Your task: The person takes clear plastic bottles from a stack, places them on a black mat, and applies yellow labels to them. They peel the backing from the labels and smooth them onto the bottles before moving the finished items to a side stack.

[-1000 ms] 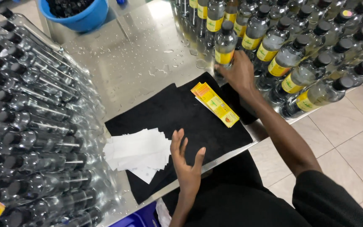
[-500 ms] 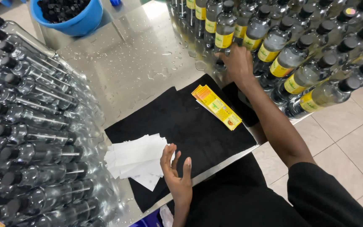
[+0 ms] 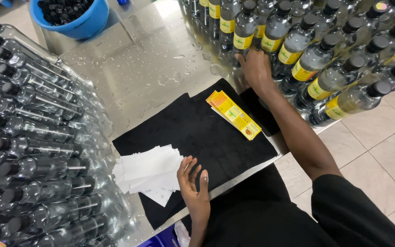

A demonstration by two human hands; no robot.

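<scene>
On the black cloth (image 3: 206,137), your left hand (image 3: 194,185) rests open-fingered beside white backing strips (image 3: 149,171); your right hand (image 3: 254,68) touches labelled clear bottles (image 3: 270,32), grip hidden—steady one before lifting.

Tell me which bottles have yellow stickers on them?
The upright bottles at the top right, by the right hand, wear yellow labels. The stacked bottles lying on their sides at left have none.

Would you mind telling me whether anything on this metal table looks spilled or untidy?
Yes: water drops and small puddles lie on the bare steel tabletop between the blue tub of black caps and the black cloth. The white paper strips by the left hand are fanned out unevenly.
</scene>
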